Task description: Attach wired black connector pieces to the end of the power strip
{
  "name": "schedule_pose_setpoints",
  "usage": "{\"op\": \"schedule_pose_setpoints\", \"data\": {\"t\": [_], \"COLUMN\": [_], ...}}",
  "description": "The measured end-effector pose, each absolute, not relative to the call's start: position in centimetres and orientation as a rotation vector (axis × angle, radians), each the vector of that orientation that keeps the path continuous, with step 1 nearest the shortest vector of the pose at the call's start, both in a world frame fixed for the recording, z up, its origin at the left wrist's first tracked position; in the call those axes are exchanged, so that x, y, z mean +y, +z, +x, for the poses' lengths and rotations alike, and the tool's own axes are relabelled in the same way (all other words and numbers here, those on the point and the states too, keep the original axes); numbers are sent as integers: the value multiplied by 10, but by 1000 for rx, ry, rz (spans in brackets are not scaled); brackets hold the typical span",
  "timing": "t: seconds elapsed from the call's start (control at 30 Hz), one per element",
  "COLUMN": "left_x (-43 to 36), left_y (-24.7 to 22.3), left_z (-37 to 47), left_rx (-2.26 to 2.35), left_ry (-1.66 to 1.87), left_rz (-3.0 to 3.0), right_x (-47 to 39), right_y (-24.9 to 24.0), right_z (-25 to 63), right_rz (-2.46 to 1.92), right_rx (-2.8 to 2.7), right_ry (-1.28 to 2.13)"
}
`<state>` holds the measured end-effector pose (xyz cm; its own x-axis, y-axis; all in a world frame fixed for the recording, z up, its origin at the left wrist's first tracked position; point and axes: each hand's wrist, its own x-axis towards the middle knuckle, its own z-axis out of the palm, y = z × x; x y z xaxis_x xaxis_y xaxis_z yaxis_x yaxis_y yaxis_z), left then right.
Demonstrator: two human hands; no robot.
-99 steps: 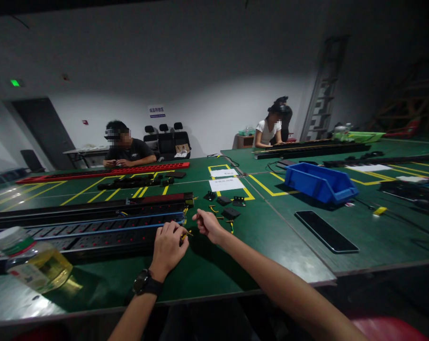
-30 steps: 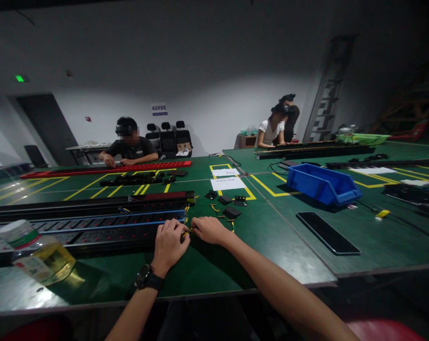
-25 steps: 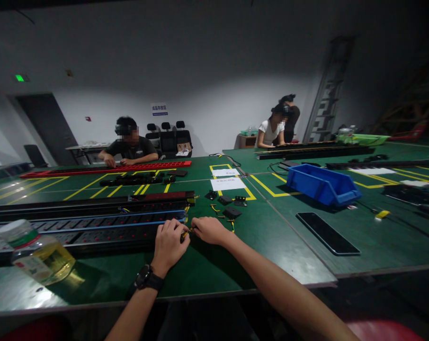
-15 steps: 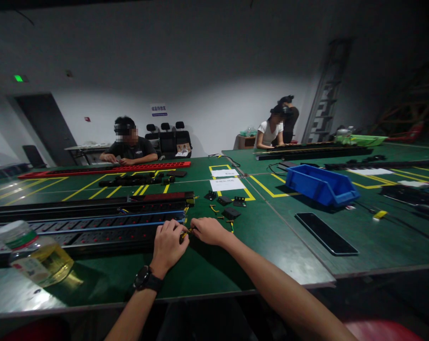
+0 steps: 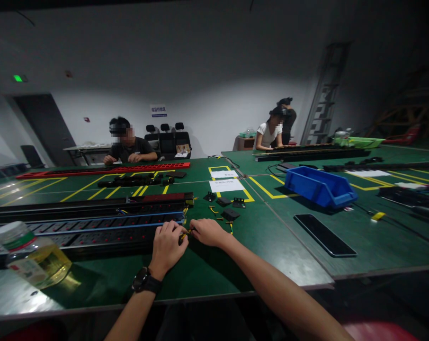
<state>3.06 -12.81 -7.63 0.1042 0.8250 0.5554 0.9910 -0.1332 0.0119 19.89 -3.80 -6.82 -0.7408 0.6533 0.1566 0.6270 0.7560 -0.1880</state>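
The wire point(image 5: 189, 231) sits in the narrow gap between the two hands, right of the left hand point(image 5: 170, 244) and left of the right hand point(image 5: 209, 232), about equally near to both. Its short visible length runs roughly sideways, from one set of fingertips to the other, much along the line of the strip point(image 5: 118, 235), whose long axis stretches off to the left. The right end of the strip is behind the left hand, so whether wire and strip touch I cannot tell.

The left hand is palm down, its thumb and fingers closed on the wire by a small dark piece point(image 5: 181, 238) that is mostly covered. The right hand is curled, its thumb and forefinger seeming to pinch the other end.

What shows of the wire is thin and yellow, with darker parts; its ends are hidden. Just beyond the right hand, loose wires point(image 5: 230, 228), yellow and green, lie on the tabletop point(image 5: 271, 251), near some black parts point(image 5: 230, 214).
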Motion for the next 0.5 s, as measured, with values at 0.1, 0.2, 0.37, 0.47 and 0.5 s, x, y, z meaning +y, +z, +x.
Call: {"op": "schedule_pose_setpoints", "data": {"t": [0.1,0.2,0.37,0.47,0.5], "left_x": [-128,-128,-128,-128,-128], "left_y": [-77,-77,-76,-76,-76], "left_z": [30,30,31,31,31], "left_rx": [-1778,-1775,-1770,-1771,-1772], "left_ry": [-623,-624,-628,-631,-633], "left_rz": [-2022,-2024,-2024,-2024,-2025], "right_x": [-38,-38,-38,-38,-38], "right_y": [-69,-68,-68,-68,-68], "right_z": [199,199,199,199,199], "right_rz": [-1013,-1015,-1027,-1028,-1024], "right_rx": [-2746,-2750,-2759,-2753,-2751], "right_ry": [173,170,179,177,177]}}
